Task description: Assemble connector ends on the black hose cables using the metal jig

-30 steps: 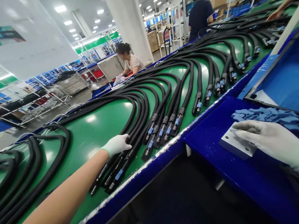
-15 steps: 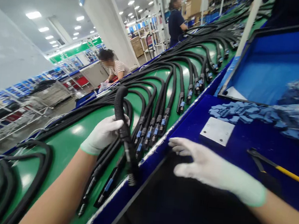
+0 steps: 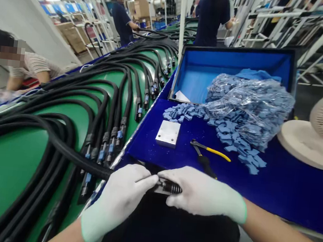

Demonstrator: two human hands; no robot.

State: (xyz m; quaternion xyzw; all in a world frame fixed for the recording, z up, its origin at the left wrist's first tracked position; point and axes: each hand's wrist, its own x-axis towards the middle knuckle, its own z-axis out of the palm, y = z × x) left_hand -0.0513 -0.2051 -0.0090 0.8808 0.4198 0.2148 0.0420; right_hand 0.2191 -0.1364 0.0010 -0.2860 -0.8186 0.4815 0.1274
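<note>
A black corrugated hose [image 3: 73, 158] runs from the green surface over the ledge to my hands. My left hand [image 3: 126, 194], in a white glove, is closed around the hose near its end fitting. At the fitting's spring-ended tip [image 3: 173, 187], my gloved right hand [image 3: 197, 192] grips from the other side, thumb and fingers curled about it. Part of the fitting is hidden by my fingers. Just beyond my right hand lie yellow-and-black pliers [image 3: 210, 150] and a metal block [image 3: 168, 132] with holes.
Several more hoses with blue clips lie on the green surface [image 3: 10, 155] at left. Small blue plastic pieces [image 3: 231, 138] spill from a clear bag [image 3: 252, 103] beside a blue bin [image 3: 195, 70]. A fan [image 3: 315, 145] stands at right. Co-workers [image 3: 123, 17] are in the background.
The hose end has come from above the green surface to the blue worktop in front of me. My right hand, empty before, has taken hold of its tip. The view has turned right.
</note>
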